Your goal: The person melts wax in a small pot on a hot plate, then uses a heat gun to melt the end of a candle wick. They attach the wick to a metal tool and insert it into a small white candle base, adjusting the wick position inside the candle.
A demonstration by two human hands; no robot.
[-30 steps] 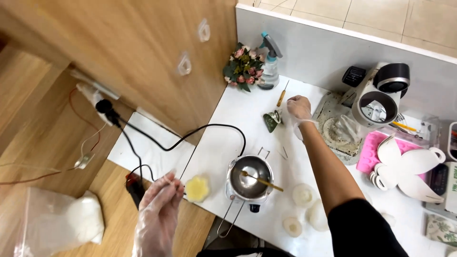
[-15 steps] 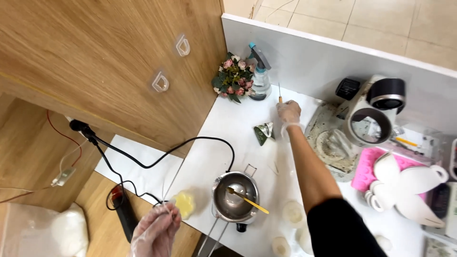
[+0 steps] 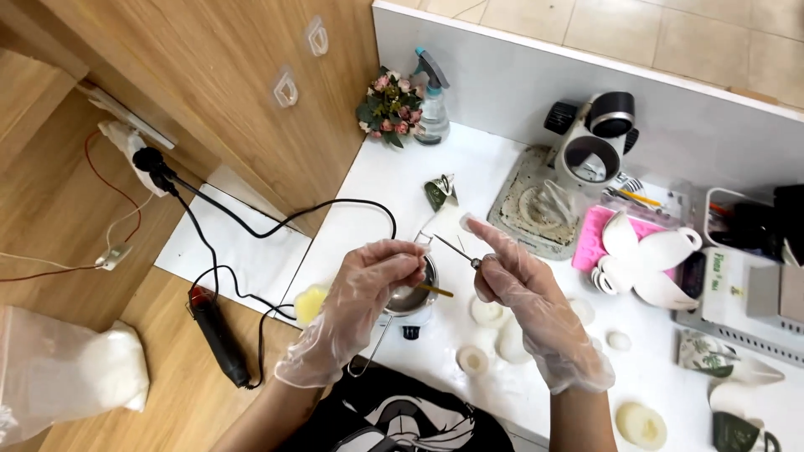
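White counter [image 3: 394, 180] runs beside a wooden wall, crowded on the far side with a small bouquet of pink flowers [image 3: 388, 107], a clear spray bottle [image 3: 433, 100] and a pink mould [image 3: 596, 237] under white butterfly-shaped pieces [image 3: 646, 255]. Both my hands wear thin clear gloves and meet above the middle of the counter. My right hand [image 3: 523, 297] pinches a thin metal pin [image 3: 456, 249] at its lower end between thumb and fingers, the forefinger stretched out past it; the pin slants up and to the left, its tip close to my left hand [image 3: 364, 305]. That left grip is pressed together at the fingertips, though I cannot tell whether anything small sits between them. Directly below my hands stands a small metal melting pot [image 3: 412, 299] with a yellow stick [image 3: 437, 290] resting in it. Round white wax pieces [image 3: 474, 360] lie near my right wrist. A black cable [image 3: 276, 226] winds off left.
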